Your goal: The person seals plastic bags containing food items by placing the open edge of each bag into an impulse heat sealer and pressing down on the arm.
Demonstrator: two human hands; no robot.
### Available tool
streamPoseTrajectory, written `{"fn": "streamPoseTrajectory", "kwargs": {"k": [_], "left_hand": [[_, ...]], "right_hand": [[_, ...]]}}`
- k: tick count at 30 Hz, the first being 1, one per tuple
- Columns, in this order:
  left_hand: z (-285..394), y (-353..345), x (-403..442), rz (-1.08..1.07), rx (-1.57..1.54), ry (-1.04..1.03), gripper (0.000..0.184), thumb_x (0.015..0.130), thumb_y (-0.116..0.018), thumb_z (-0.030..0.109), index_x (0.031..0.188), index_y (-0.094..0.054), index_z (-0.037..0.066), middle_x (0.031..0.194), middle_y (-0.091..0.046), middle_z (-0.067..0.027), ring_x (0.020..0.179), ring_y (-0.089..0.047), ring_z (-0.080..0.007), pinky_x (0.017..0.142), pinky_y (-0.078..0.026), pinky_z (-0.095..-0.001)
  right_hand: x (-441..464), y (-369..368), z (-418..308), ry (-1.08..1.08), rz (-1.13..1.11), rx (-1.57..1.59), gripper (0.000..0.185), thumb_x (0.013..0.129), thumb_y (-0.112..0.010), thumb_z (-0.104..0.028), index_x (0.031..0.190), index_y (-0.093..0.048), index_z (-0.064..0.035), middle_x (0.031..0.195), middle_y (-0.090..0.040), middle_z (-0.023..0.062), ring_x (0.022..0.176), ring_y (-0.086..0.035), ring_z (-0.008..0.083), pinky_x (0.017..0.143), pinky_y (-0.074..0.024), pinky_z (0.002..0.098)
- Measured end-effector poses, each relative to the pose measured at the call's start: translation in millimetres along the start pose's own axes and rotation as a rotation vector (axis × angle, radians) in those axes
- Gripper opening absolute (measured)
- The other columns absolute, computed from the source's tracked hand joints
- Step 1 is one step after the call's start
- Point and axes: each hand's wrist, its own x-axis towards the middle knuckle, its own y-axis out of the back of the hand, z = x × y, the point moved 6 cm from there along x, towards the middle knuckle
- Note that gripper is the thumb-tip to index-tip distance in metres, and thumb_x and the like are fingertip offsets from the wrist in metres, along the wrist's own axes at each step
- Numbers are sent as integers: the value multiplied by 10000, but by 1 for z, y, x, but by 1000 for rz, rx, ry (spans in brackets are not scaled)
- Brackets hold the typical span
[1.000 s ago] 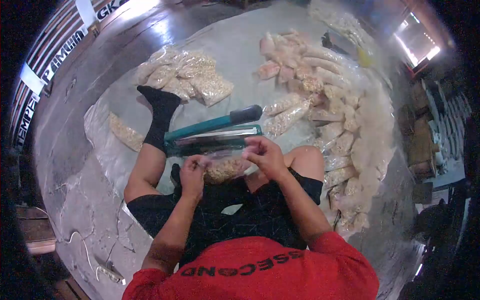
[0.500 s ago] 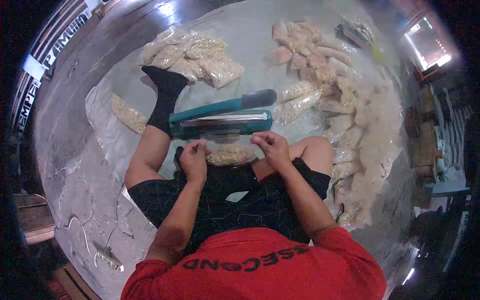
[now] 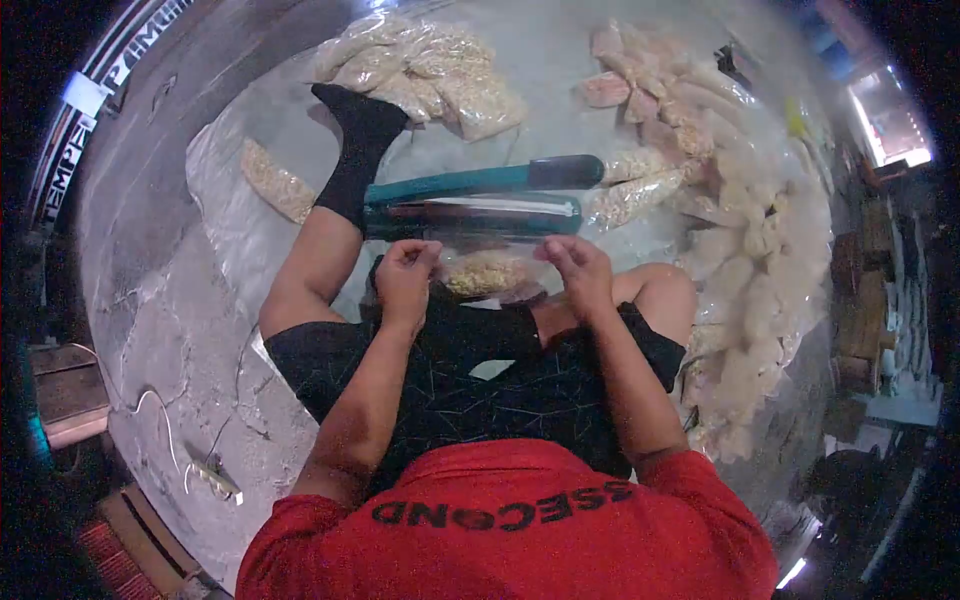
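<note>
My left hand pinches the left top corner of a clear plastic bag, and my right hand pinches the right one. Pale beans or grains fill the lower part of this bag, which hangs low over my lap. Its clear upper edge is stretched between my fingers, right at the near side of a teal hand-lever bag sealer. The sealer's lever, with a dark grip at its right end, is raised above the base. Whether the film lies inside the jaw I cannot tell.
Filled bags are piled beyond my socked foot. One filled bag lies left of my leg. Many more bags spread along the right side of the pale sheet. A power strip with a cord lies on the concrete.
The whole view has shifted, with the scene sitting a little higher and further right. Both hands, still pinching the bag, have come slightly closer to the sealer's near edge.
</note>
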Motion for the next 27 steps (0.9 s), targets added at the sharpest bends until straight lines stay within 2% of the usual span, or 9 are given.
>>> {"fn": "streamPoseTrajectory", "kwargs": {"k": [3, 5, 7, 10, 13, 18, 20, 23, 27], "left_hand": [[-4, -2, 1, -35, 26, 7, 185, 945, -720, 218, 993, -660, 50, 879, -671, -33, 708, -652, -150, 666, -549, -303], [1, -5, -2, -29, 35, 21, 198, 954, -710, 233, 991, -657, 46, 867, -667, -35, 699, -647, -145, 655, -542, -300], [27, -6, -9, 45, 271, -124, 150, 995, -642, 170, 997, -643, 21, 819, -660, -34, 653, -629, -124, 618, -523, -296], [35, -9, -11, 28, 346, -36, 186, 1010, -620, 200, 1024, -638, 15, 804, -654, -34, 665, -639, -128, 621, -523, -302], [-4, -4, 15, -38, 381, 3, 215, 1008, -624, 222, 1036, -634, 9, 790, -648, -29, 672, -642, -128, 607, -513, -303], [5, -7, 16, -9, 293, 48, 233, 991, -646, 258, 1037, -648, 29, 792, -656, -32, 682, -660, -139, 603, -507, -305], [6, -7, 18, -17, 287, 63, 242, 980, -661, 284, 1036, -661, 48, 796, -661, -34, 694, -676, -151, 608, -513, -308], [6, -7, 21, 14, 272, 96, 213, 982, -655, 258, 1040, -665, 53, 814, -670, -41, 686, -674, -157, 594, -509, -307], [-5, -7, 31, -29, 223, 97, 194, 997, -625, 193, 1016, -649, 1, 803, -657, -46, 674, -681, -157, 567, -504, -308]], "right_hand": [[-1, 4, 0, 46, 33, 85, 228, 960, -697, -150, 1055, -682, 56, 948, -720, 102, 900, -686, 169, 848, -557, 315], [-4, 5, -2, -27, 130, 53, 177, 934, -729, -166, 955, -712, 9, 885, -733, 73, 788, -682, 136, 778, -552, 282], [-7, 1, -16, -29, 132, 86, 176, 931, -734, -169, 953, -710, 4, 865, -729, 68, 775, -677, 130, 758, -547, 276], [0, 3, -9, -49, 139, 59, 179, 932, -735, -182, 953, -707, -6, 835, -721, 57, 752, -668, 121, 717, -535, 269], [15, 6, 12, -64, 127, 36, 200, 944, -725, -213, 962, -704, -15, 828, -718, 49, 741, -662, 118, 685, -525, 271], [17, 2, 7, -13, 97, -5, 251, 968, -696, -267, 980, -699, -16, 832, -720, 49, 746, -667, 120, 689, -534, 282], [18, 1, 15, -30, 138, 112, 260, 975, -684, -267, 981, -694, -7, 825, -718, 51, 750, -674, 125, 711, -546, 290], [21, 3, 22, -129, 83, 167, 257, 980, -675, -255, 976, -689, 1, 826, -716, 58, 753, -681, 134, 723, -557, 299], [26, 1, 18, -126, 141, 151, 256, 979, -674, -249, 960, -683, 6, 827, -713, 58, 737, -676, 136, 708, -556, 295]]}}
